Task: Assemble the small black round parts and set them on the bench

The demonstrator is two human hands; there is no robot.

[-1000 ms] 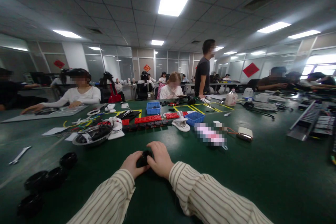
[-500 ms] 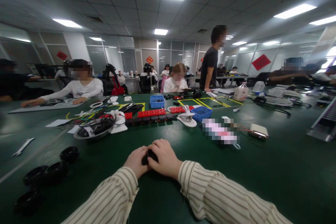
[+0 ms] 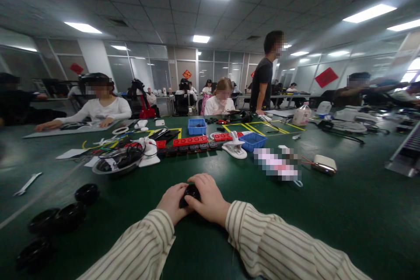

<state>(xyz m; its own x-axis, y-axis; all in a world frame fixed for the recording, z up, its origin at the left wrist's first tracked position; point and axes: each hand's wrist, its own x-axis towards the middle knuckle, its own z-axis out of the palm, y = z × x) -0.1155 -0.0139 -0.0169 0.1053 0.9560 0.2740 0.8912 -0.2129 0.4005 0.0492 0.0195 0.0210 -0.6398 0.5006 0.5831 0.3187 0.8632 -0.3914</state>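
A glossy black round part (image 3: pixel 190 193) sits between both hands, low over the green table or resting on it; its underside is hidden. My left hand (image 3: pixel 173 201) wraps its near-left side, fingers closed. My right hand (image 3: pixel 208 197) curls over its far and right sides, with the thumb across the front. Only a piece of its dark round top shows. Off to the left lie several similar black ring-shaped parts (image 3: pixel 87 194), bunched loosely on the tabletop.
A wrench (image 3: pixel 28 184) lies at far left. Beyond the hands are a bowl of cables (image 3: pixel 116 167), red socket strips (image 3: pixel 190 141), a white clip base (image 3: pixel 235 146), blue bins (image 3: pixel 252 141) and a cream-coloured device (image 3: pixel 324 164). Other people sit or stand around the table.
My right hand has shifted slightly right, and more of the black round part's top shows between the hands. Both hands still hold it.
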